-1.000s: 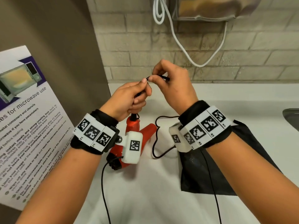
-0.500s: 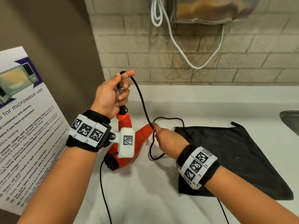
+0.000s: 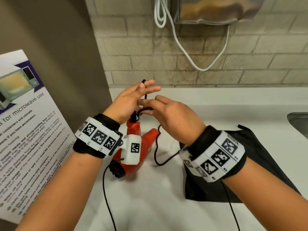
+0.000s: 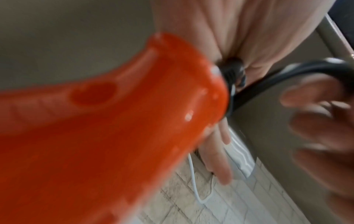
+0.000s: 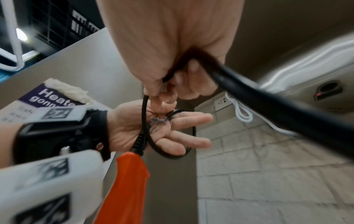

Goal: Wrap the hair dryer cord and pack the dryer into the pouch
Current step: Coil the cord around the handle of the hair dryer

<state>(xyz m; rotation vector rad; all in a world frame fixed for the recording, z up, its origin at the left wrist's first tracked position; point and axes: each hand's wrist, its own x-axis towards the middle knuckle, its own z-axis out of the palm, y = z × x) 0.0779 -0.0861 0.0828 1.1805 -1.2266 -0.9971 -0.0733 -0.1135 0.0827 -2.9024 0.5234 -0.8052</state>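
An orange-red hair dryer [image 3: 146,140] stands on the white counter [image 3: 150,197] with its handle up, under my left hand [image 3: 133,99]. That hand's fingers are spread straight, and loops of the black cord [image 3: 155,147] lie over them, plainest in the right wrist view [image 5: 172,133]. My right hand [image 3: 170,117] is against the left palm and pinches the cord [image 5: 268,98] between thumb and fingertips. The rest of the cord hangs in a slack curve down to the counter. The black pouch [image 3: 260,155] lies flat at the right, partly hidden by my right wrist.
A microwave-use poster [image 3: 25,130] leans at the left against a brown panel. A white cable [image 3: 183,52] hangs from a metal unit [image 3: 216,10] on the brick wall. A sink edge [image 3: 298,120] shows far right. Thin black wires [image 3: 106,189] trail from both wristbands.
My right hand has risen from the counter beside the dryer to my left palm, bringing the cord with it. The left hand's fingers have gone from curled to straight.
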